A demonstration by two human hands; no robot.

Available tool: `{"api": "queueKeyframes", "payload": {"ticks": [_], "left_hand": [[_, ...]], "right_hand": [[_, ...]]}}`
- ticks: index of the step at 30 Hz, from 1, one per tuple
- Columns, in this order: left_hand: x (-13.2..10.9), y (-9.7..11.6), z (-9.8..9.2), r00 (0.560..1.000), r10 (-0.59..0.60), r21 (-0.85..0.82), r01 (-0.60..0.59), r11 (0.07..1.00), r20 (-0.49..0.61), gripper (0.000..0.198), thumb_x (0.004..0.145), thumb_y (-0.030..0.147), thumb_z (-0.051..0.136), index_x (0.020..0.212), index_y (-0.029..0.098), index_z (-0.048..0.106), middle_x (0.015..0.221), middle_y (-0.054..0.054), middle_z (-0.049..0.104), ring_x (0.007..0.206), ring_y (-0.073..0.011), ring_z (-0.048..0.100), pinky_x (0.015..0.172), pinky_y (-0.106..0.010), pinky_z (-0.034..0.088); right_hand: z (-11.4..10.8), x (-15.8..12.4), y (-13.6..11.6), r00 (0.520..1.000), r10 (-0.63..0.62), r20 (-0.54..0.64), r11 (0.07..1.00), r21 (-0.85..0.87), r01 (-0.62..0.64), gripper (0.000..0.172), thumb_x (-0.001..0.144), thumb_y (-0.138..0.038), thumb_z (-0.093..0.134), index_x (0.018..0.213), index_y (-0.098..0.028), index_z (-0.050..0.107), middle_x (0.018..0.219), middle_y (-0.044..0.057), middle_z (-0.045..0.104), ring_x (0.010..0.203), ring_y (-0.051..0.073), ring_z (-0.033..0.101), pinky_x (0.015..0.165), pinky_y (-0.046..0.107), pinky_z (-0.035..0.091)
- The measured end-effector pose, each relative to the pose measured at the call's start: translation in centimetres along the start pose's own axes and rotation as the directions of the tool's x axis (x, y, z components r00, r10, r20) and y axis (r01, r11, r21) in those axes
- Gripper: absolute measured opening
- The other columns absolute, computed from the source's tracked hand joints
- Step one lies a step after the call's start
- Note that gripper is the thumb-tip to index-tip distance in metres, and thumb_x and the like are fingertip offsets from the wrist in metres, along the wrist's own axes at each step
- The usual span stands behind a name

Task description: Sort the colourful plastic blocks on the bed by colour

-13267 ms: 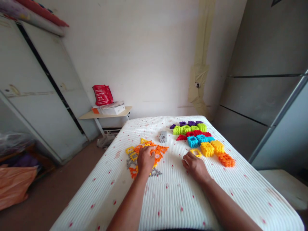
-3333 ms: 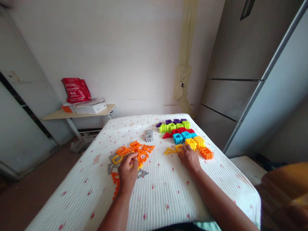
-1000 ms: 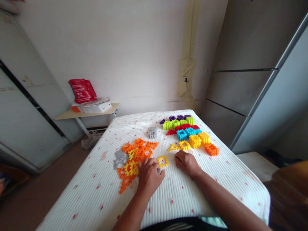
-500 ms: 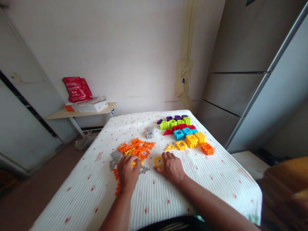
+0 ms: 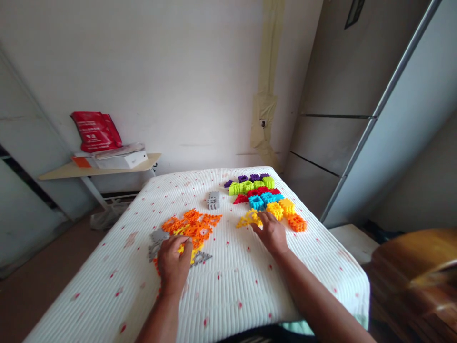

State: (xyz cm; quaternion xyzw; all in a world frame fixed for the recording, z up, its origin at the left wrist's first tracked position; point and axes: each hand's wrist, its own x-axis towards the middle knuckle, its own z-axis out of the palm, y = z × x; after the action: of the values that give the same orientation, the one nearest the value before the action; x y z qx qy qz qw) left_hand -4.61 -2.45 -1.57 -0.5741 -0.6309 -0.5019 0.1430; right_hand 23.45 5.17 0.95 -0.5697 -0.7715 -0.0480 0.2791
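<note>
My left hand [image 5: 173,259] is over the near left of a loose pile, thumb and fingers closed around a yellow interlocking building piece [image 5: 195,251] that shows partly between them. Orange building pieces [image 5: 194,226] lie just beyond it, with a grey triangular piece [image 5: 203,257] at its right. My right hand [image 5: 272,232] has its thumb and fingers at the yellow square frame pieces [image 5: 254,216], gripping the edge of one; its fingers partly cover them. Adjoining these is a yellow triangular piece [image 5: 243,221].
Sorted stacks stand at the right: purple [image 5: 254,177], green [image 5: 247,186], red [image 5: 246,197], blue [image 5: 266,199], yellow [image 5: 280,208] and orange [image 5: 297,222]. A grey stack [image 5: 213,200] stands alone. White quilted cloth [image 5: 228,286] covers the table. A side table [image 5: 59,171] holds a red bag [image 5: 95,131].
My right hand has carried a yellow square frame forward and right to the other yellow pieces. My left hand stays at the pile. The whole view has shifted slightly.
</note>
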Motion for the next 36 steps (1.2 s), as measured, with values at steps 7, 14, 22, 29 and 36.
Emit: {"api": "queueKeyframes", "payload": {"ticks": [7, 14, 22, 29, 36], "left_hand": [[-0.1, 0.1, 0.1, 1.000, -0.024, -0.007, 0.024, 1.000, 0.006, 0.019, 0.078, 0.029, 0.052, 0.069, 0.018, 0.064, 0.071, -0.004, 0.065, 0.070, -0.0187, 0.058, 0.070, -0.032, 0.045], [0.1, 0.3, 0.1, 0.999, -0.033, -0.022, 0.033, 0.999, 0.017, 0.019, 0.078, 0.029, 0.051, 0.068, 0.019, 0.064, 0.070, -0.004, 0.065, 0.069, -0.0188, 0.058, 0.069, -0.032, 0.045], [0.1, 0.0, 0.0, 0.992, -0.116, -0.055, 0.113, 0.992, -0.044, 0.019, 0.076, 0.031, 0.053, 0.067, 0.019, 0.064, 0.071, -0.004, 0.066, 0.071, -0.0187, 0.059, 0.072, -0.032, 0.046], [1.5, -2.7, -2.2, 0.954, -0.287, 0.038, 0.291, 0.956, -0.086, 0.019, 0.075, 0.032, 0.052, 0.074, 0.020, 0.067, 0.079, -0.004, 0.069, 0.079, -0.0197, 0.061, 0.079, -0.034, 0.047], [3.9, -1.6, -3.2, 0.818, -0.474, 0.532, 0.255, 0.808, 0.327, 0.031, 0.073, 0.041, 0.055, 0.095, 0.024, 0.070, 0.101, -0.007, 0.069, 0.099, -0.0275, 0.057, 0.080, -0.039, 0.043]], "right_hand": [[-0.3, 0.7, 1.5, 0.988, 0.116, 0.098, 0.988, -0.112, -0.105, 0.027, 0.088, -0.035, 0.051, 0.103, -0.017, 0.064, 0.106, 0.010, 0.065, 0.090, 0.021, 0.063, 0.073, 0.027, 0.043], [-0.3, 0.9, 1.1, 0.976, 0.158, 0.147, 0.978, -0.157, -0.134, 0.026, 0.088, -0.035, 0.050, 0.099, -0.016, 0.064, 0.100, 0.009, 0.065, 0.087, 0.020, 0.062, 0.068, 0.026, 0.042], [0.3, 0.6, 1.4, 0.991, 0.106, 0.078, 0.982, -0.164, -0.092, 0.025, 0.088, -0.035, 0.049, 0.098, -0.017, 0.063, 0.102, 0.009, 0.063, 0.074, 0.017, 0.063, 0.056, 0.024, 0.039], [0.8, -0.3, 0.8, 0.941, -0.308, -0.144, 0.947, 0.049, 0.317, 0.030, 0.094, -0.034, 0.038, 0.091, -0.018, 0.063, 0.099, 0.009, 0.064, 0.082, 0.016, 0.062, 0.064, 0.024, 0.044], [0.8, -1.3, -1.3, 0.867, -0.492, 0.076, 0.861, 0.185, 0.473, 0.036, 0.096, -0.028, 0.031, 0.075, -0.019, 0.059, 0.077, 0.006, 0.059, 0.069, 0.015, 0.057, 0.061, 0.025, 0.041]]}}
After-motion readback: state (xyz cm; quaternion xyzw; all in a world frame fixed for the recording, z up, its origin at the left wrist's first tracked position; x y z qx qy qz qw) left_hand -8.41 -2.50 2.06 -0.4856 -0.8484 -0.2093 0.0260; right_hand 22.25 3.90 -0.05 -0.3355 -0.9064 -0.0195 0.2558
